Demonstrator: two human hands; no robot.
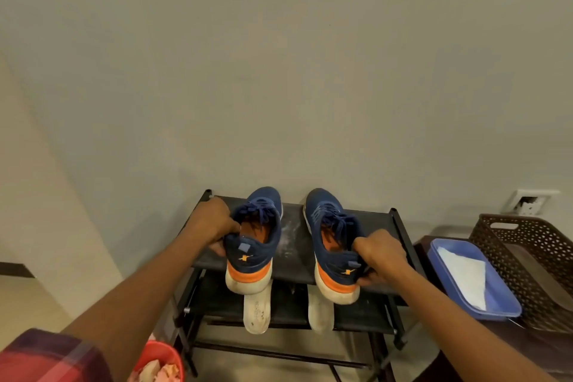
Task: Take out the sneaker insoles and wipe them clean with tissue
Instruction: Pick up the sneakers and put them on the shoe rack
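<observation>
With left hand [214,223] grips collar of left sneaker [249,254], with right hand [381,257] heel of right sneaker [324,203], atop dusty black rack [294,267] by plain wall [279,71]; pale flat insoles [256,308] at 6 o'clock, on the shelf below.

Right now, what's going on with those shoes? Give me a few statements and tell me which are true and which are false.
1. The left hand grips the left sneaker, and the right hand grips the right sneaker. True.
2. Both sneakers stand on the floor. False: they stand on the top shelf of the rack.
3. Two pale insoles lie on the rack's lower shelf. True.
4. The tissue lies in a red bowl. False: it lies in the blue tray, to the right of the rack.
</observation>
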